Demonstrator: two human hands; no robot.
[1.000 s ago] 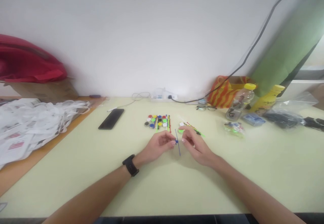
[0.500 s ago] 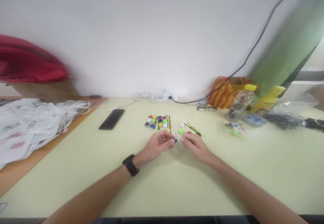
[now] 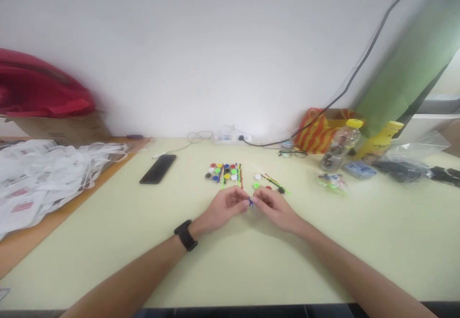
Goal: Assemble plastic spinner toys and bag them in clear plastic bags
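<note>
A small blue plastic piece [image 3: 251, 202] is pinched between the fingertips of my two hands above the table; its exact kind is too small to make out. My left hand [image 3: 230, 204], with a black watch on the wrist, grips it from the left. From the right, thumb and forefinger of my right hand [image 3: 275, 207] close on the same piece. Just beyond the hands lie several colored round caps [image 3: 217, 171] and thin colored sticks [image 3: 238, 174]. A second group has a white cap [image 3: 258, 177], a green cap [image 3: 257, 185] and more sticks [image 3: 273, 182].
A black phone [image 3: 158, 169] lies at left, near white bags [image 3: 36, 184]. Behind stand a power strip [image 3: 230, 138] and glasses [image 3: 293, 153]. On the right are a clear bottle [image 3: 339, 148], a yellow bottle [image 3: 381, 141], a tissue pack [image 3: 359, 169] and a small plastic packet [image 3: 331, 183].
My right hand has moved slightly left, and its fingertips now meet the blue piece. The thin blue part that stood upright between the hands now barely shows.
</note>
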